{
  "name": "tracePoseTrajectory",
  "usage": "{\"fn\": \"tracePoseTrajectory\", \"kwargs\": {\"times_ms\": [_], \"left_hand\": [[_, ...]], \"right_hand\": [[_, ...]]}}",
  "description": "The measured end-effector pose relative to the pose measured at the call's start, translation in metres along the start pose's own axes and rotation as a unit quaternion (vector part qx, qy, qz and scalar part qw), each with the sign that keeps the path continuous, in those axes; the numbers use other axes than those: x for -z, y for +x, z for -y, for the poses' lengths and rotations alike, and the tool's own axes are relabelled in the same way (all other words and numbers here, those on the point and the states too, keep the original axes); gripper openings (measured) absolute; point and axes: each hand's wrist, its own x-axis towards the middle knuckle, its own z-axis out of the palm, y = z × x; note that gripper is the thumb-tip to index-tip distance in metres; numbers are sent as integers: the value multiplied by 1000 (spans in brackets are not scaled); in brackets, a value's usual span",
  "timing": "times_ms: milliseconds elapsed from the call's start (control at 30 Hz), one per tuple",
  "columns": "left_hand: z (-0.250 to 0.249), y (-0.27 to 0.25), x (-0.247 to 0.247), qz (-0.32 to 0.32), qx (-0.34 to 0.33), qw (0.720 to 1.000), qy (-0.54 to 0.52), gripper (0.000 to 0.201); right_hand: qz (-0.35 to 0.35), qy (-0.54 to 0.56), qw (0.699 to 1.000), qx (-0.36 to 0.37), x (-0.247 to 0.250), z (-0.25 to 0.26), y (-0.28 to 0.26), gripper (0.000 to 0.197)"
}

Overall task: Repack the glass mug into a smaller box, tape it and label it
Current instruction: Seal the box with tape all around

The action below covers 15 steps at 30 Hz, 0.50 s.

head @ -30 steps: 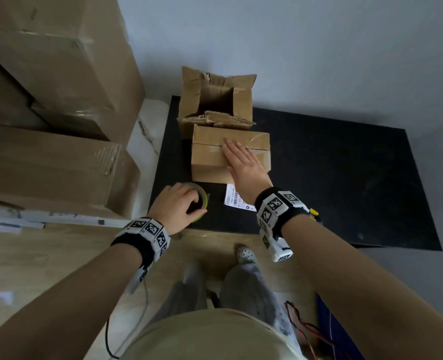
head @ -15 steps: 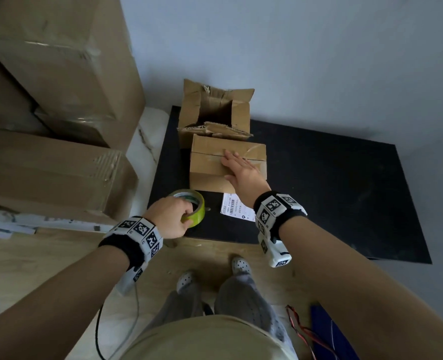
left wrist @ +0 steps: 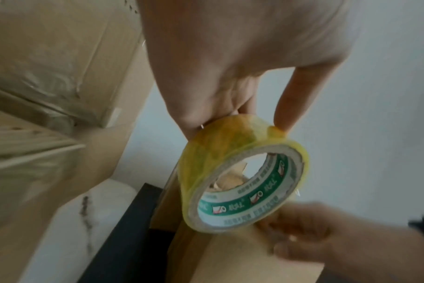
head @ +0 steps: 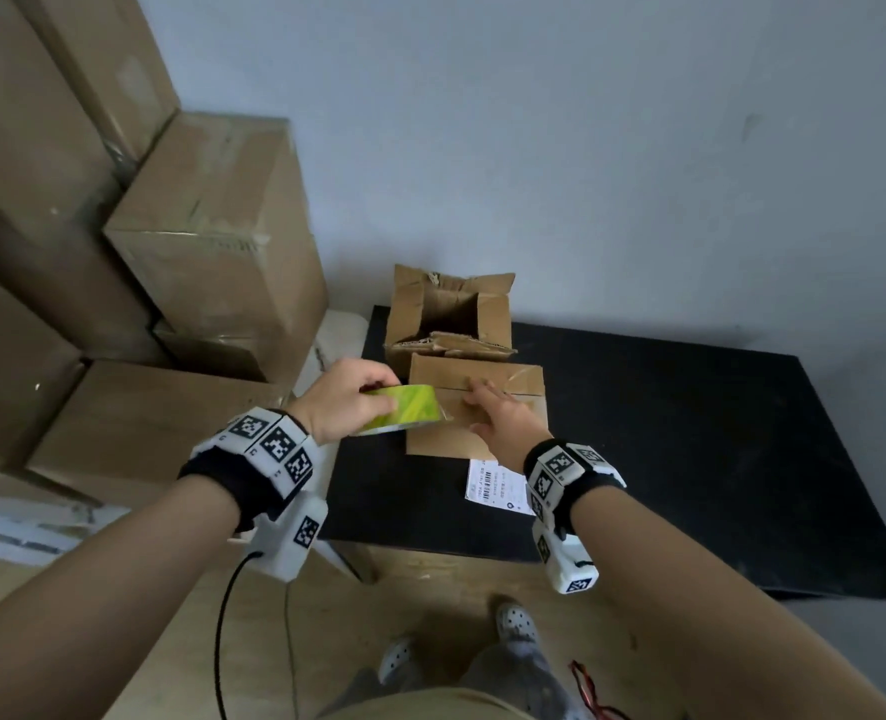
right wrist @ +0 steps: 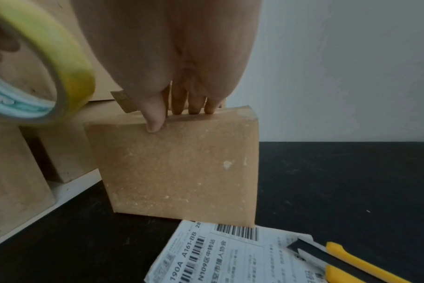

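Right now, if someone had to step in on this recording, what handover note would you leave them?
Left hand: grips the yellow tape roll, lifted off the table, at the small box's left edge.
Right hand: fingers flat on top of the small box, thumb on its near face, holding it shut.
Small box sits closed on the black table; the larger box stands open behind it. The mug is not visible.
Shipping label lies loose in front of the box, a yellow utility knife beside it.
Done: flaps closed. Left: tape the seam, cut, stick on the label.
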Motion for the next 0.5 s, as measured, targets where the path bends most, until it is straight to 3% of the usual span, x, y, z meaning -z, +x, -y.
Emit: {"fn": "tracePoseTrajectory", "kwargs": {"times_ms": [100, 200, 233, 300, 433, 500], "left_hand": [[-14, 12, 7, -15, 2, 999, -52, 26], [-21, 29, 1, -8, 6, 1000, -26, 12], [-21, 33, -2, -8, 7, 1000, -8, 5], [-19, 43, -10, -8, 2, 1000, 24, 10], [-19, 51, -20, 4, -5, 998, 65, 11], [-18, 52, -25, 15, -22, 996, 82, 11]], "right_hand": [[-3, 47, 999, -8, 4, 1, 1, 45], [-13, 180, 982, -46, 12, 5, 1, 28], [-11, 232, 970, -76, 13, 6, 2, 30], [-20, 334, 931, -145, 17, 7, 1, 34], [-41, 421, 886, -193, 17, 3, 8, 35], [-52, 449, 867, -207, 14, -2, 12, 54]]}}
